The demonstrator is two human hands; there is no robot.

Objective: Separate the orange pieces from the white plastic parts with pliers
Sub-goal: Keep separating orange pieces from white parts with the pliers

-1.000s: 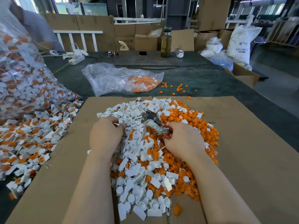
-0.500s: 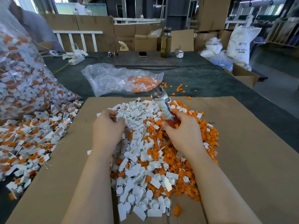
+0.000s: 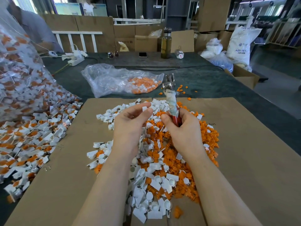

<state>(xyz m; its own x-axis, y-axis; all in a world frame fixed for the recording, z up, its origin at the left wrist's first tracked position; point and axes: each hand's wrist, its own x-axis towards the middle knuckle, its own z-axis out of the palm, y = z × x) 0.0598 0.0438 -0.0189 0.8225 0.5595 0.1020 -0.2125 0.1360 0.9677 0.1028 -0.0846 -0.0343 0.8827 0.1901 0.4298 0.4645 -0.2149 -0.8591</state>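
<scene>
White plastic part [image 3: 145, 109] pinched in left hand [image 3: 130, 123], raised over mixed pile [image 3: 156, 152] at cardboard sheet [image 3: 244, 152] centre. Pliers [image 3: 171, 97] upright, red handles gripped in right hand [image 3: 182, 128], head pointing far. Clear bag [image 3: 117, 79] of orange pieces on bench [image 3: 203, 82] beyond.
</scene>
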